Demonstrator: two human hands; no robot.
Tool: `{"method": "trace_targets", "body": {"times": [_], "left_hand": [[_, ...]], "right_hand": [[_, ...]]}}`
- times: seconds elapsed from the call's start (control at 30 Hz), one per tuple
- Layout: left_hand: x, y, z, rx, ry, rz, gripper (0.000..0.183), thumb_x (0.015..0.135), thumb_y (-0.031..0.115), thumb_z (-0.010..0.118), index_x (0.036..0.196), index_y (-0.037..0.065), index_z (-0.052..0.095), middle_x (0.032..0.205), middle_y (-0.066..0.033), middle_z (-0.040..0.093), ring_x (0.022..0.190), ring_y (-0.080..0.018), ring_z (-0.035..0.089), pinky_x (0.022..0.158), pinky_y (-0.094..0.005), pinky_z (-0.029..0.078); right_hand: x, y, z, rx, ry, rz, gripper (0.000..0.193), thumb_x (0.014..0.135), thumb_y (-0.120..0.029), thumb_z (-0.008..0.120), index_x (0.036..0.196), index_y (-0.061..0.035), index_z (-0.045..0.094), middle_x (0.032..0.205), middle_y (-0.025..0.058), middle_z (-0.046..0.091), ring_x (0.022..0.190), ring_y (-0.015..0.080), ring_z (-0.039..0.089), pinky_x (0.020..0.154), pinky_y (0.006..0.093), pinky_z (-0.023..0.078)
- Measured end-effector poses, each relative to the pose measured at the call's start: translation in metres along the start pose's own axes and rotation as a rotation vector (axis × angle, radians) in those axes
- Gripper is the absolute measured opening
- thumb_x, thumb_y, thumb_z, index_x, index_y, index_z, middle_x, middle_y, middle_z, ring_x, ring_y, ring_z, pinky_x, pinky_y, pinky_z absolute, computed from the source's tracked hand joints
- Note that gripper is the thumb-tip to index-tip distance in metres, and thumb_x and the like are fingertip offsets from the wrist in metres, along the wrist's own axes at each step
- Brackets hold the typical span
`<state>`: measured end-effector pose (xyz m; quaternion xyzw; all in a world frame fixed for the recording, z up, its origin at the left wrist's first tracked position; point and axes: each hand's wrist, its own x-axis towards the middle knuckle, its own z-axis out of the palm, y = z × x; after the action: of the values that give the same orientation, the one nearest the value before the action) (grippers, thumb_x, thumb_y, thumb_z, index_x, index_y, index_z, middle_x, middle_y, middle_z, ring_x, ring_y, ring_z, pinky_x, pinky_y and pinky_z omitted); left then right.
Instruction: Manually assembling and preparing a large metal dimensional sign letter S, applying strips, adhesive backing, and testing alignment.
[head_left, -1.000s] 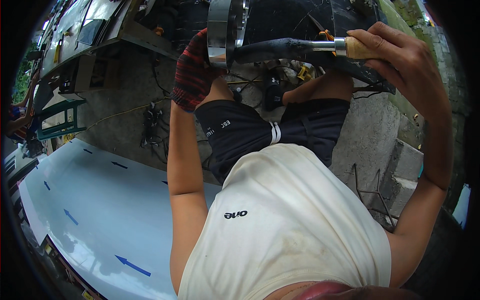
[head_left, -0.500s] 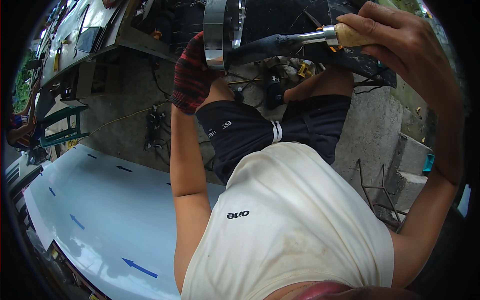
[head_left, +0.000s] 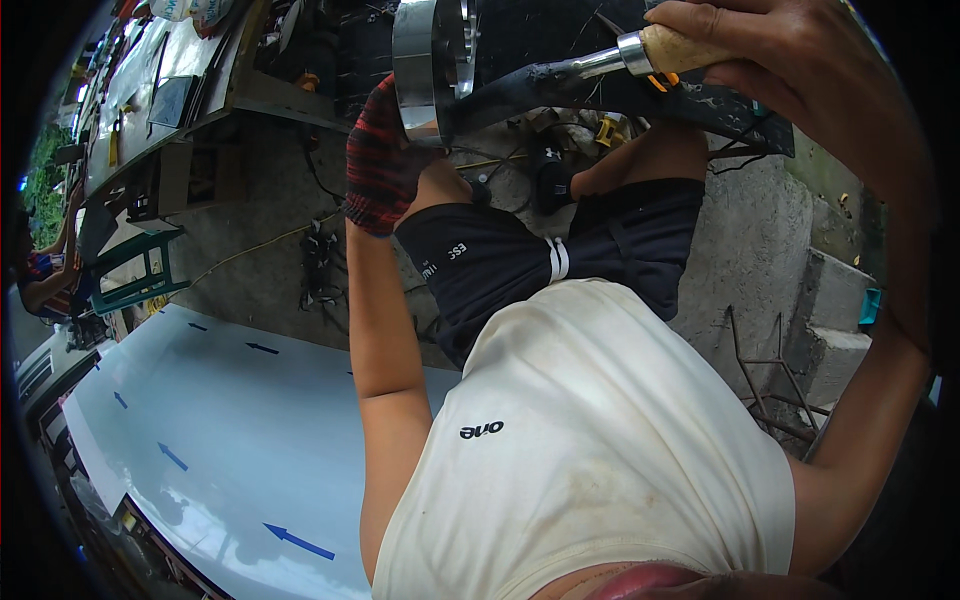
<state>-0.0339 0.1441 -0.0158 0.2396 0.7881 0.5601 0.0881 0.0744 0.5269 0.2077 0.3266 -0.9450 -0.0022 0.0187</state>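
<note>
My left hand (head_left: 383, 165), in a red and black knit glove, grips the lower edge of a shiny curved metal band (head_left: 418, 80) from its left side. Part of the fingers is hidden behind the band. With its bare fingers closed round the wooden handle, my right hand (head_left: 770, 50) holds a soldering iron (head_left: 680, 50). The iron has a bright ferrule and shank. Its dark front end slants down to the left and meets the band's right side in this view; I cannot tell if they touch. Band and iron are over a dark, marbled tabletop (head_left: 540, 30).
A pale blue panel with arrow marks (head_left: 250, 420) lies at the left. Behind it are a green stool (head_left: 140, 272) and a cluttered bench (head_left: 195, 55). Cables (head_left: 320, 265) run over the floor. At the right stand a thin metal frame (head_left: 765, 375) and concrete steps (head_left: 835, 290). Another person (head_left: 50, 285) is at far left.
My right hand and the soldering iron have shifted slightly left. The metal band sits a little further left and lower. The whole view has also moved slightly.
</note>
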Motion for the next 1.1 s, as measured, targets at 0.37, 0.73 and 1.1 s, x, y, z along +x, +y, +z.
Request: {"method": "trace_targets", "body": {"times": [0.37, 0.73, 1.1], "left_hand": [[0.002, 0.005, 0.000, 0.030, 0.004, -0.010, 0.095, 0.069, -0.016, 0.085, 0.156, 0.004, 0.050, 0.142, -0.0069, 0.066, 0.128, -0.0178, 0.063, 0.109, -0.0352, 0.053], [-0.002, -0.009, -0.003, -0.163, -0.018, -0.025, 0.098, 0.071, -0.022, 0.081, 0.159, 0.003, 0.045, 0.147, -0.0100, 0.063, 0.133, -0.0225, 0.062, 0.111, -0.0403, 0.054], [0.000, -0.010, -0.006, -0.158, -0.031, -0.013, 0.095, 0.071, -0.020, 0.083, 0.155, 0.006, 0.049, 0.139, -0.0093, 0.067, 0.126, -0.0212, 0.066, 0.104, -0.0394, 0.060]], "right_hand": [[-0.009, -0.007, 0.002, 0.010, 0.015, 0.031, 0.044, 0.095, -0.019, 0.073, 0.138, -0.0062, 0.071, 0.110, 0.0118, 0.072, 0.092, 0.0286, 0.074, 0.080, 0.0430, 0.060], [-0.020, -0.010, 0.000, 0.012, 0.021, 0.080, 0.042, 0.095, -0.019, 0.073, 0.136, -0.0059, 0.072, 0.109, 0.0123, 0.073, 0.093, 0.0286, 0.075, 0.081, 0.0426, 0.060], [-0.022, -0.006, -0.009, -0.006, 0.023, 0.109, 0.041, 0.095, -0.018, 0.074, 0.134, -0.0057, 0.073, 0.109, 0.0128, 0.074, 0.094, 0.0287, 0.075, 0.082, 0.0422, 0.060]]}}
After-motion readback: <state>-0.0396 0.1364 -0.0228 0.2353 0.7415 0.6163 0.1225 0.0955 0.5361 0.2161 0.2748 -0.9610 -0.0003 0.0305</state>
